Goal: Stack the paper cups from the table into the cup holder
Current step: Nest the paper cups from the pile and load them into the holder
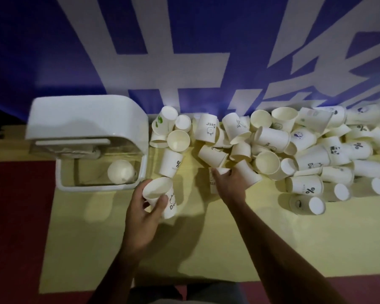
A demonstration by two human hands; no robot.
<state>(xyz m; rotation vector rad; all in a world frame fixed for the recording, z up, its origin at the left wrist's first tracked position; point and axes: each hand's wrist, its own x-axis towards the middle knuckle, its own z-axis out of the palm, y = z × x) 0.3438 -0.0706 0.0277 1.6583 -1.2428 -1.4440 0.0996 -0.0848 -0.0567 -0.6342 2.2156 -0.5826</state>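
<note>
A white cup holder (83,119) with a clear front box stands at the table's left; one white cup (120,171) lies inside it. My left hand (140,213) grips a tilted paper cup marked "Bear" (160,194) just right of the holder's front corner. My right hand (230,183) reaches into the near edge of the cup pile (294,150) and closes around a cup (215,178) that stands on the table; my fingers hide most of that cup. Several white paper cups with small prints lie jumbled across the back right.
The yellow table (206,249) has a red strip (20,216) along its left side and front edge. A blue wall with large white characters (184,51) rises right behind the cups. A lone "%" cup (171,162) stands between the holder and the pile.
</note>
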